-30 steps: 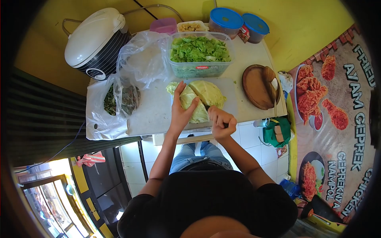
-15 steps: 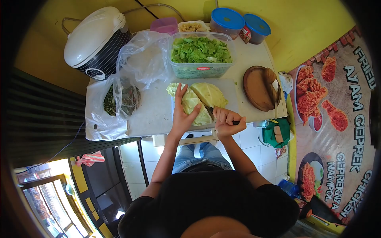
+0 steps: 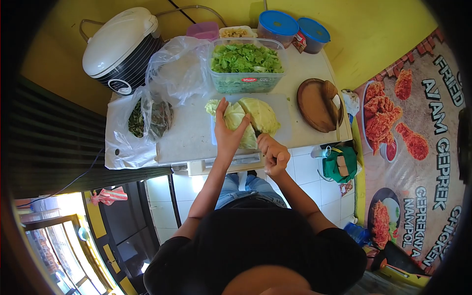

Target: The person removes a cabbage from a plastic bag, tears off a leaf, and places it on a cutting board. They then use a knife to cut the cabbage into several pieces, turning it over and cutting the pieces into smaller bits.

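A pale green cabbage (image 3: 262,115) lies on a whitish cutting board (image 3: 285,110) at the table's front, with a cut line dividing it into a left and a right part. My left hand (image 3: 229,135) grips the left part, fingers along its far left side and thumb reaching over toward the cut. Wrapped round a knife handle, my right hand (image 3: 273,153) is at the near right side of the cabbage. The dark blade of the knife (image 3: 257,132) shows only briefly between my fist and the cut; the rest is hidden in the cabbage.
Behind the board stands a clear tub (image 3: 246,84) of chopped green leaves. A plastic bag (image 3: 179,69) and bagged dark leaves (image 3: 160,120) lie left, near a rice cooker (image 3: 120,49). On the right sits a brown wooden mortar (image 3: 312,105); blue-lidded containers (image 3: 279,22) stand at the back.
My right fist has moved slightly left and nearer to me, its wrist turning, with the knife in the cut. My left hand still holds the cabbage, thumb closer to the cut. The view shifted slightly.
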`<state>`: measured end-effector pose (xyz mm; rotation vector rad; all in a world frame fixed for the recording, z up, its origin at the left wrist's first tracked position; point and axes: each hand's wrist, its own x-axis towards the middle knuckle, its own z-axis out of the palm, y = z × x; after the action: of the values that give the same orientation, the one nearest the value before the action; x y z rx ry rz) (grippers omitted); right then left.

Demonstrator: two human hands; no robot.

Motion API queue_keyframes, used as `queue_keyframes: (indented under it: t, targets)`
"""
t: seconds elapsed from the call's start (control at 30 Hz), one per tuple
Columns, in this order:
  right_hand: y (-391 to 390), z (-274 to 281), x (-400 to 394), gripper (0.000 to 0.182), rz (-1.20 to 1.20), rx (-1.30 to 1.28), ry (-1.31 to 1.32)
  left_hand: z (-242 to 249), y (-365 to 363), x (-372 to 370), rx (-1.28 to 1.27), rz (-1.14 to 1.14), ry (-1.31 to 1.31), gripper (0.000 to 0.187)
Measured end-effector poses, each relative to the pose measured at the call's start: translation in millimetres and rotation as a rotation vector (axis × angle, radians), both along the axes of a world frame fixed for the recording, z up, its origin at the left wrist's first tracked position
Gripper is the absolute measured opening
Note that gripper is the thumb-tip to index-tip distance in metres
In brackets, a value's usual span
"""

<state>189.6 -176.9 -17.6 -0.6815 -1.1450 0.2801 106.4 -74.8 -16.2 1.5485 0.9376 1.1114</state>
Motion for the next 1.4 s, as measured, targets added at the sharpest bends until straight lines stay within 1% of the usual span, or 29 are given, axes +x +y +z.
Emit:
queue_keyframes:
  t: [0.13,0.2,0.23,0.3,0.37,0.53,0.6,0.67,0.7,0.73,0.77,0.8,0.9,1.03,1.1,1.13,1.2,1.27,1.33,1.4]
  targets:
    - [-4.0,-6.0,-2.6,0.055,-0.014,-0.011,-0.039,6.7,2.4,-1.9,-0.023,-0.043,0.024,0.070]
    - [-5.0,-15.0,-9.1,0.053,-0.027,0.038,0.081,6.9,3.3,-4.1,-0.080,-0.119,0.034,0.067]
    - [-4.5,-21.3,-12.7,0.053,-0.057,0.085,0.107,4.3,4.7,-4.9,-0.078,-0.117,0.035,0.067]
    - [-5.8,-25.7,-17.5,0.053,-0.080,0.095,0.127,-2.7,7.7,-4.9,0.001,-0.117,0.050,0.072]
    - [-4.4,-29.3,-19.5,0.054,-0.123,0.118,0.125,-6.8,10.2,-5.7,0.000,-0.126,0.037,0.072]
    - [1.0,-42.5,-20.3,0.053,-0.130,0.197,0.101,-2.5,7.7,-8.7,-0.014,-0.153,0.035,0.074]
    - [2.3,-33.8,-17.6,0.053,-0.130,0.217,0.098,0.0,8.3,-7.8,-0.056,-0.168,0.014,0.074]
    - [1.2,-21.7,-10.3,0.052,-0.058,0.136,0.143,-1.1,9.9,-7.8,-0.056,-0.168,0.025,0.074]
    - [4.1,-19.7,-5.1,0.052,-0.056,0.138,0.143,-2.4,10.0,-7.6,-0.061,-0.167,0.035,0.075]
    - [7.7,-18.1,0.5,0.050,0.025,0.142,0.231,-4.0,8.8,-7.4,-0.062,-0.167,0.037,0.075]
    - [10.2,-16.3,4.3,0.048,0.104,0.146,0.318,-5.6,7.8,-6.9,-0.097,-0.151,-0.015,0.076]
    - [11.7,-13.8,6.3,0.048,0.105,0.149,0.319,-6.4,7.8,-5.9,-0.130,-0.133,-0.069,0.077]
    - [14.5,-7.7,9.6,0.040,0.124,0.092,0.471,-6.6,6.2,-4.9,-0.129,-0.097,-0.076,0.079]
    - [10.9,-2.6,7.7,0.042,0.067,0.044,0.370,-7.7,5.3,-2.1,-0.108,-0.072,-0.079,0.079]
    - [6.4,8.9,6.6,0.046,0.035,-0.016,0.194,-8.2,5.7,-1.3,-0.016,-0.039,0.018,0.079]
    - [1.7,15.3,7.6,0.046,0.035,-0.015,0.192,-8.0,5.3,-1.5,-0.015,-0.039,0.016,0.079]
    - [-5.6,42.9,10.8,0.049,0.093,0.106,0.009,-4.6,7.1,-0.6,-0.036,-0.065,0.003,0.079]
    - [-6.3,66.5,15.8,0.050,0.092,0.109,0.014,1.1,5.9,-2.2,-0.048,-0.091,-0.022,0.076]
    - [2.2,73.6,23.7,0.051,0.086,0.113,0.015,2.8,6.1,-1.4,-0.058,-0.121,-0.049,0.074]
    - [14.7,73.6,29.1,0.056,0.130,0.185,0.051,-0.6,8.3,-1.7,-0.017,-0.128,-0.090,0.060]
